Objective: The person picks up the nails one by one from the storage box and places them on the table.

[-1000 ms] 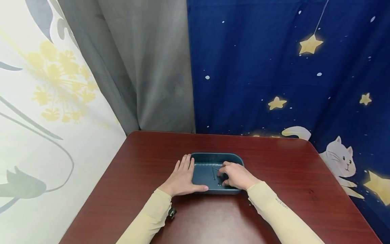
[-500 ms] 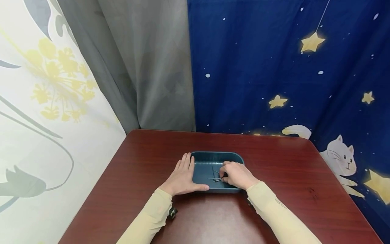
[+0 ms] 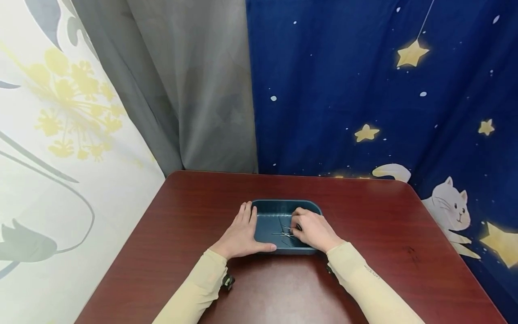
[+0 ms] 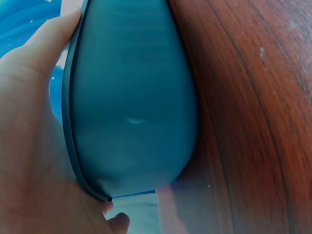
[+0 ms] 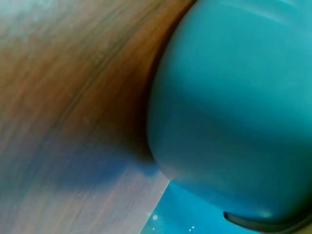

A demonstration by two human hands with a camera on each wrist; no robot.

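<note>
A dark blue, rounded rectangular tray (image 3: 265, 223) stands on the table. My left hand (image 3: 241, 236) rests flat along its left end, fingers straight and thumb over the near rim. In the left wrist view the same hand (image 4: 24, 122) lies against the rim, beside the tray's outer wall (image 4: 131, 97). Several thin metal rods (image 3: 282, 234) lie crossed on the tray floor. My right hand (image 3: 314, 228) reaches in over the right end, fingertips curled in a pinch at the rods' right ends; its palm hides part of them. The right wrist view shows mostly the tray's outside (image 5: 234, 112).
The reddish-brown table (image 3: 202, 198) extends around the tray on all sides. Behind it hang a grey curtain (image 3: 214, 90) and a blue star-patterned curtain (image 3: 315, 90). A white patterned curtain (image 3: 101, 189) borders the left side.
The right hand's fingers have drawn together in the tray. More rods now show left of its fingertips, lying at different angles. The left hand has stayed on the tray's left end.
</note>
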